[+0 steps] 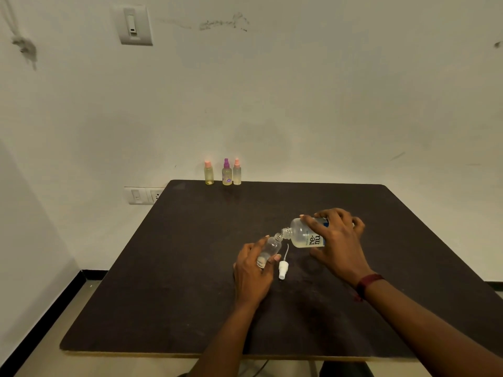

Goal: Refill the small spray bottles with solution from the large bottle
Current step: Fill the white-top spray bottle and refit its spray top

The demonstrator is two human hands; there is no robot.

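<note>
The left hand point(253, 270) grips the small clear bottle point(270, 248) near the middle of the dark bench point(168, 281). Its fingers point(261, 240) are curled round the far side of the body and the thumb presses the near side. The bottle is uncapped, lifted at its open neck and tilted to the right, with a little clear liquid in its lower end. The right hand point(340, 246) grips the large bottle point(303, 235) from above, with its fingers point(336, 213) spread and curled over the labelled body. The large bottle lies almost horizontal, neck pointing left. Its open mouth sits at the mouth of the small clear bottle; whether the two rims touch cannot be told. Pale liquid lies along the lower side of the large bottle, and a stream between the two necks cannot be made out. The white spray head point(283, 269), with its thin dip tube attached, lies on the bench just right of the left hand and below the large bottle. Three small spray bottles point(227, 173) stand upright in a row at the far edge of the bench against the wall point(299, 104): two with pink heads, and one with a purple head between them. A dark red wristband point(367, 283) circles the right wrist. A switch plate point(134, 24) is mounted high on the wall, and a socket point(144, 195) sits beside the bench's far left corner.
</note>
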